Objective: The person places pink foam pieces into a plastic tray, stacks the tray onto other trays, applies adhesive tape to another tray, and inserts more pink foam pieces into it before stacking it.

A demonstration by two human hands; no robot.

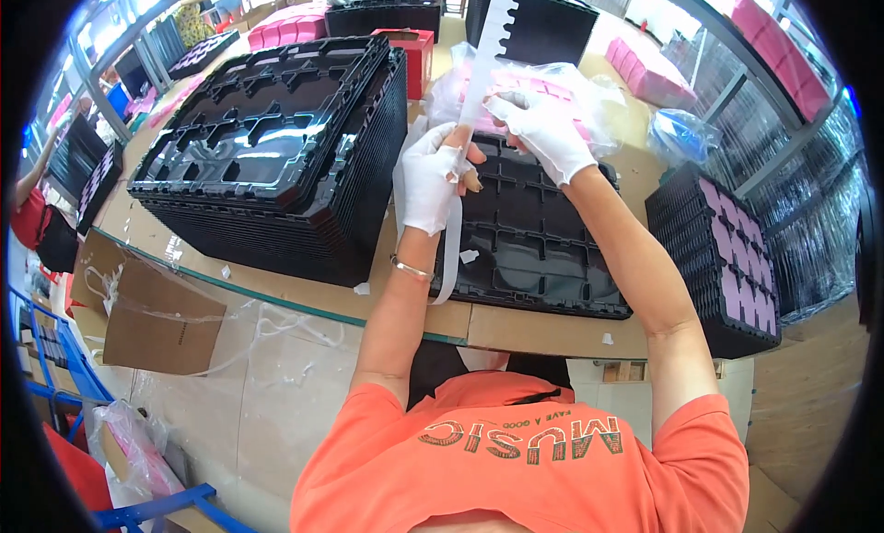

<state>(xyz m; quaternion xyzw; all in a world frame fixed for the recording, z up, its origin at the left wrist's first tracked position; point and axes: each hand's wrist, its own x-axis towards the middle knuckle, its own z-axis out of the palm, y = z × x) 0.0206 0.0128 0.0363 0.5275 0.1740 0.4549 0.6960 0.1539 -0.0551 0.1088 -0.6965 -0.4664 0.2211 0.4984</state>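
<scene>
My left hand (pixel 431 179), in a white glove with bare fingertips, is closed round a long white strip (pixel 478 77). The strip rises past the top of the picture, its upper right edge notched; its lower end hangs in a curve below my wrist. Just right of the strip is my gloved right hand (pixel 543 135), fingers bent together at the strip's edge; what they pinch, if anything, is too small to make out. Both hands are above a black plastic tray (pixel 529 248) with moulded compartments. Beyond it lie pink pieces (pixel 543 86) in clear plastic wrapping.
A tall stack of black trays (pixel 267 156) stands to the left. On the right are black trays with pink inserts (pixel 737 257) and a blue item in clear plastic (pixel 683 135). A red box (pixel 410 59) sits behind. Cardboard (pixel 166 317) leans by the table's left front edge.
</scene>
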